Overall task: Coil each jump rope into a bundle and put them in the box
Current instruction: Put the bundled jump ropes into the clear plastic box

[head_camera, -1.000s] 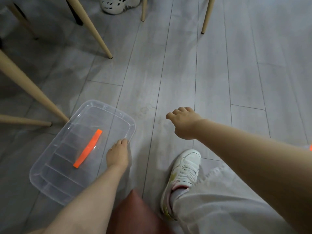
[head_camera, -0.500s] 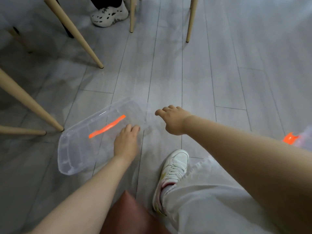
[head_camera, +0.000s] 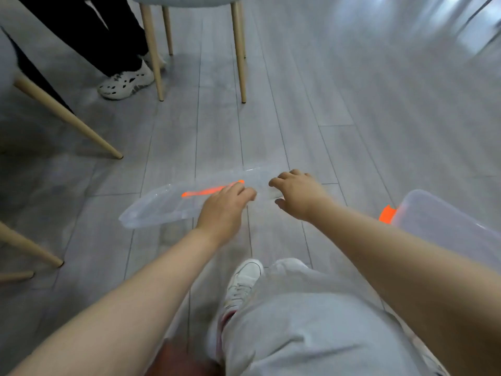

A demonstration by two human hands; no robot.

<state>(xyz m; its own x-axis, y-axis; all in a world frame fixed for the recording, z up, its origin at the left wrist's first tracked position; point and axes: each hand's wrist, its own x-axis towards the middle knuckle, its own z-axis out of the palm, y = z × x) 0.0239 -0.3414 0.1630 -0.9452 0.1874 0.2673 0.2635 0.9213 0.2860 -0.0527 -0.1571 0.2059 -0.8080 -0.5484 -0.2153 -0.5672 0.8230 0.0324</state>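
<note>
Both arms reach forward, left hand and right hand curled.

Soft daylight; glare on floor top right; motion blur throughout; wide-angle bowing at edges

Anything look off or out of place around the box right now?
The clear lid with the orange strip is off the box at the right edge. Both hands hold it tilted above the floor, left hand and right hand at its near edge. No jump ropes are in view.
</note>
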